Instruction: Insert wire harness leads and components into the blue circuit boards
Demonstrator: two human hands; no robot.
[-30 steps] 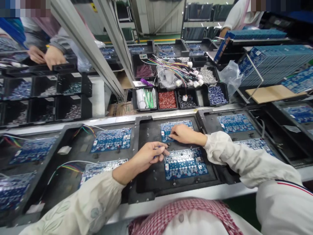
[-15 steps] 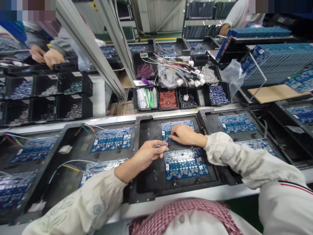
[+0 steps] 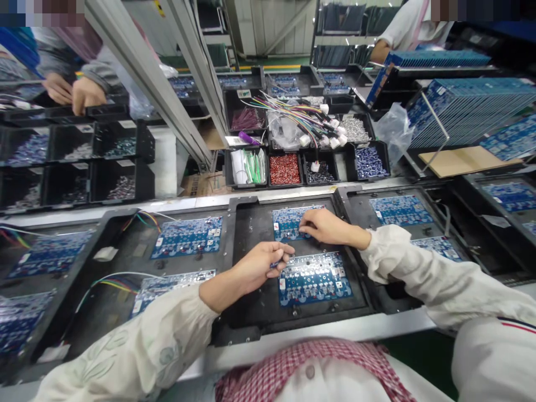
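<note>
right fingers (image 3: 309, 229) bent over board (image 3: 285, 218), left fingers (image 3: 277, 256) curled

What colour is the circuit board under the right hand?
The circuit board is blue, clearest in head view.

The black rectangular tray (image 3: 252, 226) holds blue, white-speckled flat circuit boards (image 3: 316, 282); beyond it, tiny metallic-looking components (image 3: 285, 169) are red; before it, fabric clothing (image 3: 266, 362) is red-and-white checked.

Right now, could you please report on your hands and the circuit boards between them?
Right hand at far circuit board, grip unclear. Left hand curled around small bluish parts. Left hand overlaps near circuit board, upper left corner.
</note>
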